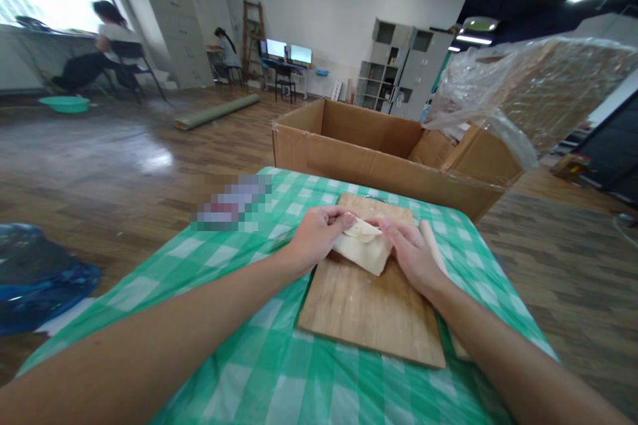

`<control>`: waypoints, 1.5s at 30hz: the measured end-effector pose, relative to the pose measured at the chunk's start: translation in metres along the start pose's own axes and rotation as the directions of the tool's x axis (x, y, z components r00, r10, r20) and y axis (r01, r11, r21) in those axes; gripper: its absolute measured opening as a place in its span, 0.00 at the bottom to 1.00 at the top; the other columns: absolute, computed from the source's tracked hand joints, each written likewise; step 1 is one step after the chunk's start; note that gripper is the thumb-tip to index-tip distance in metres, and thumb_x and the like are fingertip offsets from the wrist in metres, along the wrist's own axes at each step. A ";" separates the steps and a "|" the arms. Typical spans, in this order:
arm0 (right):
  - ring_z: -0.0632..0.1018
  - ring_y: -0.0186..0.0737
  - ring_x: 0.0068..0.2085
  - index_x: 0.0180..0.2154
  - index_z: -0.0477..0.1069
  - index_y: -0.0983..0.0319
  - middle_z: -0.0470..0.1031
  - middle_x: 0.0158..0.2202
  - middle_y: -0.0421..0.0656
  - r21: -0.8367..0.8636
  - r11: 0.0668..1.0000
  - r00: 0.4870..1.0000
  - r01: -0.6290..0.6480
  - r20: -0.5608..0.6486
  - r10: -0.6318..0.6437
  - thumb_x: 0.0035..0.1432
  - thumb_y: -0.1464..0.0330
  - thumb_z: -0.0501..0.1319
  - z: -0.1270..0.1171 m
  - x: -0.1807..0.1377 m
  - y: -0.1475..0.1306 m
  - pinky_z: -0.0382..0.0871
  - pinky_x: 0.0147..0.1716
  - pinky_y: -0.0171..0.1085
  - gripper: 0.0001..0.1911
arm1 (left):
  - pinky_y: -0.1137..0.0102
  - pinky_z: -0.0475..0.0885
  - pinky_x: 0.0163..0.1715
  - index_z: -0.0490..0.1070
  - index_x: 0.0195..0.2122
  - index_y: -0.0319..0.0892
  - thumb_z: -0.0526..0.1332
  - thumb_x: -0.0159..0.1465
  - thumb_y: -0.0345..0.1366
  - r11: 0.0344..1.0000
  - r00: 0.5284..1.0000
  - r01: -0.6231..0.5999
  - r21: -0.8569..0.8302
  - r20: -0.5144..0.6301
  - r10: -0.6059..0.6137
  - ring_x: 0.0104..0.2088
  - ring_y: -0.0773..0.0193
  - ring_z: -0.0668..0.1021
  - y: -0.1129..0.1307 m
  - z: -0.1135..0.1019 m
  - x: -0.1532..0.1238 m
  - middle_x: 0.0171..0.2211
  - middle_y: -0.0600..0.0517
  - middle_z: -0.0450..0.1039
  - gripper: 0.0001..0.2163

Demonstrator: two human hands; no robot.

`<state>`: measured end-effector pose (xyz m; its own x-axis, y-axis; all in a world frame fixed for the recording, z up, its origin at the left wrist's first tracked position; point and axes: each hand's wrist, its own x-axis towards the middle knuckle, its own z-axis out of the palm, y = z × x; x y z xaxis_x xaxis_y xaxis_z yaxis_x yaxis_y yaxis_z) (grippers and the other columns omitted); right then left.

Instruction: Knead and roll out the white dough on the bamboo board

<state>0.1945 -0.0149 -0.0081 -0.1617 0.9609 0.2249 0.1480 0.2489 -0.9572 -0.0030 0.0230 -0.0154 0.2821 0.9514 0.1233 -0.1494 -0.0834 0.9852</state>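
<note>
A pale sheet of dough (366,251) is held over the wooden cutting board (369,315), its far edge folded over and its near corner hanging toward me. My left hand (319,234) pinches the dough's left side between thumb and fingers. On the right side, my right hand (409,251) grips the other end in the same way. Whether the dough's underside touches the board I cannot tell. Beside the board's right edge lies a rolling pin (432,244), partly hidden by my right hand and forearm.
A green-and-white checked cloth (249,358) covers the table. Past its far edge stands a large open cardboard box (369,159) with plastic wrap (478,89). A blurred-out item (232,204) lies at the far left. Two people sit farther back.
</note>
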 end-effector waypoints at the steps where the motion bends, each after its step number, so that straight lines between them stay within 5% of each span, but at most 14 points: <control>1: 0.79 0.44 0.39 0.45 0.82 0.60 0.83 0.39 0.44 -0.028 1.000 1.000 -0.012 0.027 0.013 0.67 0.54 0.60 0.000 0.001 0.000 0.72 0.38 0.39 0.19 | 0.72 0.67 0.30 0.81 0.40 0.38 0.70 0.61 0.44 0.998 1.000 -0.027 0.061 -0.007 0.027 0.31 0.64 0.77 0.000 0.000 0.000 0.35 0.48 0.81 0.13; 4: 0.79 0.43 0.34 0.40 0.83 0.60 0.83 0.34 0.42 -0.196 0.980 1.000 0.013 0.025 -0.009 0.64 0.55 0.64 0.000 -0.001 -0.002 0.69 0.31 0.37 0.17 | 0.72 0.67 0.29 0.80 0.40 0.39 0.68 0.63 0.45 0.982 0.997 -0.081 0.171 0.016 0.079 0.30 0.64 0.76 0.002 0.001 -0.002 0.33 0.50 0.80 0.13; 9: 0.81 0.44 0.39 0.42 0.84 0.58 0.85 0.39 0.42 -0.393 0.905 0.984 0.163 -0.005 -0.180 0.67 0.58 0.63 0.000 -0.006 -0.012 0.71 0.38 0.39 0.14 | 0.70 0.70 0.32 0.81 0.42 0.39 0.68 0.62 0.47 0.960 0.986 -0.116 0.253 0.143 0.082 0.35 0.60 0.79 0.006 0.000 -0.003 0.36 0.48 0.81 0.16; 14: 0.77 0.40 0.30 0.36 0.81 0.61 0.80 0.29 0.41 -0.395 0.913 0.994 0.105 0.034 -0.100 0.68 0.56 0.61 0.002 -0.007 -0.011 0.64 0.26 0.36 0.17 | 0.70 0.69 0.31 0.82 0.39 0.39 0.67 0.63 0.45 0.951 0.986 -0.147 0.272 0.121 0.118 0.32 0.61 0.79 0.013 0.000 -0.006 0.34 0.49 0.82 0.13; 17: 0.78 0.40 0.33 0.35 0.80 0.61 0.81 0.32 0.42 -0.397 0.905 0.988 0.151 0.088 -0.126 0.70 0.56 0.59 0.004 -0.007 -0.013 0.65 0.30 0.36 0.19 | 0.71 0.69 0.30 0.82 0.38 0.39 0.68 0.63 0.45 0.948 0.984 -0.142 0.286 0.148 0.103 0.32 0.62 0.78 0.014 0.000 -0.006 0.33 0.50 0.81 0.13; 22: 0.75 0.37 0.28 0.33 0.80 0.61 0.78 0.27 0.39 -0.483 0.858 0.980 0.176 0.001 -0.200 0.70 0.58 0.60 0.004 -0.010 -0.022 0.62 0.27 0.35 0.17 | 0.72 0.70 0.29 0.80 0.39 0.38 0.67 0.63 0.51 0.981 0.981 -0.075 0.179 0.190 0.040 0.32 0.61 0.79 0.008 -0.002 -0.004 0.34 0.48 0.81 0.18; 27: 0.70 0.35 0.23 0.29 0.77 0.61 0.72 0.22 0.39 -0.326 0.944 0.990 0.059 -0.100 -0.096 0.67 0.54 0.62 0.002 -0.007 -0.014 0.58 0.21 0.34 0.20 | 0.73 0.69 0.25 0.80 0.40 0.39 0.69 0.63 0.51 0.999 0.993 0.032 0.042 0.111 -0.037 0.27 0.65 0.78 0.004 -0.001 -0.004 0.31 0.49 0.80 0.18; 32: 0.78 0.41 0.30 0.44 0.79 0.60 0.82 0.33 0.43 -0.136 0.990 0.998 0.049 -0.029 -0.053 0.62 0.53 0.67 0.006 -0.004 -0.008 0.68 0.27 0.36 0.18 | 0.72 0.71 0.28 0.82 0.38 0.39 0.72 0.60 0.49 0.999 0.987 0.035 0.020 0.156 -0.038 0.30 0.63 0.80 0.008 0.003 -0.007 0.33 0.47 0.82 0.17; 38: 0.78 0.41 0.28 0.38 0.77 0.59 0.82 0.29 0.42 0.068 0.998 0.968 0.004 -0.252 0.013 0.59 0.53 0.69 0.006 0.000 -0.007 0.69 0.25 0.36 0.16 | 0.66 0.78 0.36 0.79 0.44 0.39 0.73 0.59 0.47 0.968 0.968 0.171 -0.185 0.217 -0.130 0.35 0.59 0.83 0.006 0.008 -0.008 0.38 0.45 0.82 0.18; 42: 0.77 0.38 0.26 0.37 0.76 0.59 0.81 0.29 0.41 0.166 0.983 0.989 -0.083 -0.108 0.102 0.59 0.52 0.68 0.008 -0.001 -0.006 0.69 0.24 0.35 0.17 | 0.70 0.74 0.30 0.80 0.42 0.38 0.68 0.64 0.47 0.997 0.988 0.072 -0.007 0.140 -0.070 0.30 0.62 0.81 0.004 0.004 -0.007 0.35 0.47 0.82 0.16; 45: 0.81 0.41 0.32 0.42 0.80 0.60 0.84 0.35 0.43 0.103 0.991 0.997 -0.083 0.004 0.083 0.62 0.52 0.67 0.009 -0.003 -0.008 0.73 0.30 0.37 0.18 | 0.70 0.72 0.31 0.82 0.36 0.38 0.68 0.64 0.46 0.983 0.980 -0.055 0.176 0.198 0.020 0.31 0.61 0.80 0.006 0.001 -0.006 0.33 0.47 0.82 0.14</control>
<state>0.1854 -0.0210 -0.0031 -0.1532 0.9776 0.1442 0.0597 0.1548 -0.9861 -0.0048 0.0163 -0.0103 0.4611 0.8721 0.1637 0.0039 -0.1865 0.9824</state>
